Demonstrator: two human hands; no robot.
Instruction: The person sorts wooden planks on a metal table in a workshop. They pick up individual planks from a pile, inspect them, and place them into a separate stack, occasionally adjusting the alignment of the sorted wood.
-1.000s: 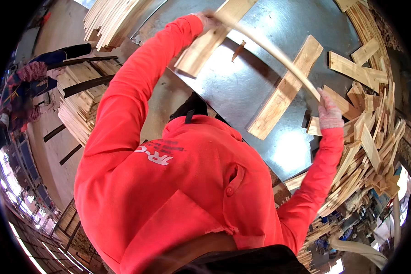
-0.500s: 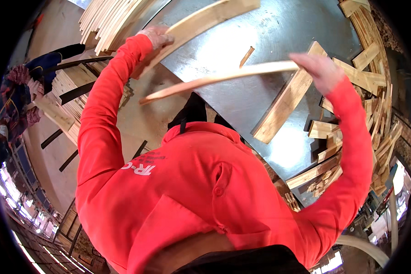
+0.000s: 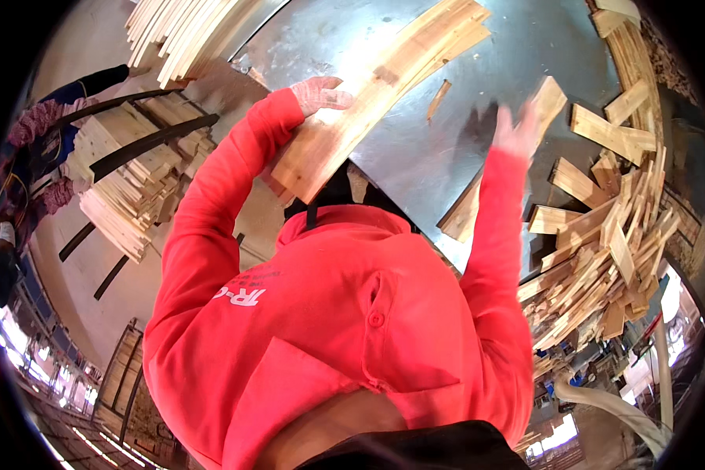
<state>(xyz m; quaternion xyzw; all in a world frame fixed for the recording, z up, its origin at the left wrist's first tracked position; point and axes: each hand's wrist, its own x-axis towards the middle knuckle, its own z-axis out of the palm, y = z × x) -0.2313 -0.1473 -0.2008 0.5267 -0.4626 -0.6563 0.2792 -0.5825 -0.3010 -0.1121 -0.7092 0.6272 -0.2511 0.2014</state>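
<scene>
A long wooden board lies at a slant over the metal table's near left edge, with a second layer of wood showing along its right side at the far end. My left hand, in a pale glove, grips the board's left edge, fingers over its top face. My right hand is slightly blurred and holds nothing, its fingers apart. It hovers near another board, which my sleeve partly covers. Between the two boards rests a small wood sliver.
Offcuts heap up in a pile at the table's right side. Stacked boards stand at the far left. Below them, more boards sit in a rack with dark bars, where another person is. The metal table has a near edge.
The board under my left hand has come right and turned its broad face up. My right hand has let go of a thin wood strip and moved slightly left. The offcut pile looks fuller.
</scene>
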